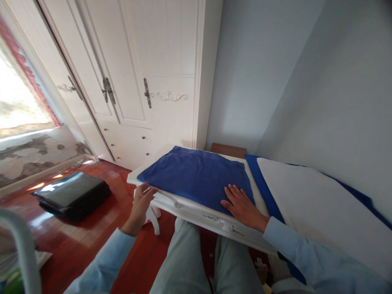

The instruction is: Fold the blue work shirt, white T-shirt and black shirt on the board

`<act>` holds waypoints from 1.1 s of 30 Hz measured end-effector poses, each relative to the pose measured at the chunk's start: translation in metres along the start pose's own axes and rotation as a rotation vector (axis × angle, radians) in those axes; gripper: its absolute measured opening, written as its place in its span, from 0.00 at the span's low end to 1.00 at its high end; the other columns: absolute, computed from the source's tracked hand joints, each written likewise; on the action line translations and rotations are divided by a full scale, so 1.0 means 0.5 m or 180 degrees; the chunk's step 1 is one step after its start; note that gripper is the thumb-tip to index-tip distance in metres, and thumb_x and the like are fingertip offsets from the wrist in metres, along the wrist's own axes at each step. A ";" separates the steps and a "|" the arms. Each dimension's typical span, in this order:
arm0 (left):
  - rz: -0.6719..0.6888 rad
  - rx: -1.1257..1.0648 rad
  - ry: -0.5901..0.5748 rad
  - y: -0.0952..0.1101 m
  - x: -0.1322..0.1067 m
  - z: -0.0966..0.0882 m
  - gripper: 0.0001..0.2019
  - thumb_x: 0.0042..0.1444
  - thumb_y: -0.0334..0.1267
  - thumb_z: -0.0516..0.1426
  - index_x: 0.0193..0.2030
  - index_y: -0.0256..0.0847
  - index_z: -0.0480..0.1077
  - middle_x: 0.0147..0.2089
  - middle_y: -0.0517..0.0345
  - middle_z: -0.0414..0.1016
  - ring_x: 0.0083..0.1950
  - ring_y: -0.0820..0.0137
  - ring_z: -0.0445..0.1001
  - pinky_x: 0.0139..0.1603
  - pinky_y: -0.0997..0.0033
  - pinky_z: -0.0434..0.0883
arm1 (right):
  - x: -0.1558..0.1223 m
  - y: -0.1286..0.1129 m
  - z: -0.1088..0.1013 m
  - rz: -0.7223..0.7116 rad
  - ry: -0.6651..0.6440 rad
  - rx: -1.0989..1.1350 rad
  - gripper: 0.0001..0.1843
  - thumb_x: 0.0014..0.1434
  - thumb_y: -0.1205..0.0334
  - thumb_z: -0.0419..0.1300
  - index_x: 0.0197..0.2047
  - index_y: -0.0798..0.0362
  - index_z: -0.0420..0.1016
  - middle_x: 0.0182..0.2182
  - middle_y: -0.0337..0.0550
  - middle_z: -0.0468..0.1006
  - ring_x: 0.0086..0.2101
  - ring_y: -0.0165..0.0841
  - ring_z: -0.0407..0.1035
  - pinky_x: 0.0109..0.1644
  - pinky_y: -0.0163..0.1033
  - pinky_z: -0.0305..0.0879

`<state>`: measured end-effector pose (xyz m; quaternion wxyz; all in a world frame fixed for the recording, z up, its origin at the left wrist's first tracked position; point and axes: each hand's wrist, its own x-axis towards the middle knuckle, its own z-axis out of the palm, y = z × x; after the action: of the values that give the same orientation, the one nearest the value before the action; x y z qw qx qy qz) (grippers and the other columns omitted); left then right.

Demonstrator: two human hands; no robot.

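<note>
A dark blue cloth (pixel 196 173) lies spread over the top of a small white table (pixel 133 176) in front of my legs, with light creases in it. My right hand (pixel 240 204) rests flat on the cloth's near right part, fingers stretched out. At the near left edge, my left hand (pixel 141 204) touches the table rim by the cloth's corner. Its fingers are slightly bent and apart, and no cloth shows between them. To the right, a large white sheet (pixel 318 208) lies over another blue cloth (pixel 255 171), partly behind my right sleeve.
A white wardrobe (pixel 171 49) with metal handles stands behind the table. A black ribbed case (pixel 73 194) lies on the red wooden floor (pixel 92 245) at left. A brown wooden piece (pixel 228 150) sits by the wall, and a grey curved tube (pixel 23 241) rises at lower left.
</note>
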<state>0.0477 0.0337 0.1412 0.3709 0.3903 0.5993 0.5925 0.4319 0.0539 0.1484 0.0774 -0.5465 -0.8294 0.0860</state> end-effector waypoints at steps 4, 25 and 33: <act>-0.1015 -0.1166 -0.0444 0.070 -0.051 0.024 0.06 0.53 0.36 0.61 0.37 0.41 0.70 0.44 0.52 0.77 0.49 0.61 0.77 0.43 0.64 0.74 | -0.019 -0.037 -0.029 0.0015 -0.0397 0.0609 0.46 0.66 0.31 0.39 0.73 0.59 0.54 0.71 0.61 0.51 0.70 0.52 0.41 0.71 0.66 0.40; -0.3039 -0.1810 -0.1852 0.063 -0.213 0.307 0.13 0.63 0.42 0.57 0.36 0.32 0.72 0.35 0.42 0.79 0.35 0.65 0.81 0.37 0.70 0.75 | -0.175 -0.140 0.074 0.0861 -0.1183 0.5282 0.27 0.53 0.45 0.70 0.48 0.55 0.76 0.44 0.53 0.82 0.40 0.40 0.79 0.47 0.46 0.71; -0.2788 -0.2125 -0.1626 0.088 -0.203 0.290 0.09 0.64 0.34 0.56 0.33 0.34 0.72 0.33 0.46 0.80 0.32 0.66 0.81 0.35 0.70 0.75 | -0.156 -0.081 -0.001 0.0870 -0.0381 0.6060 0.21 0.47 0.64 0.63 0.48 0.52 0.79 0.53 0.50 0.80 0.54 0.45 0.73 0.64 0.54 0.62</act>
<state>0.2233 0.0024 0.1798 0.8147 0.0998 0.3779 0.4283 0.4265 -0.0334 0.1554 0.4352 -0.3413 -0.3438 0.7589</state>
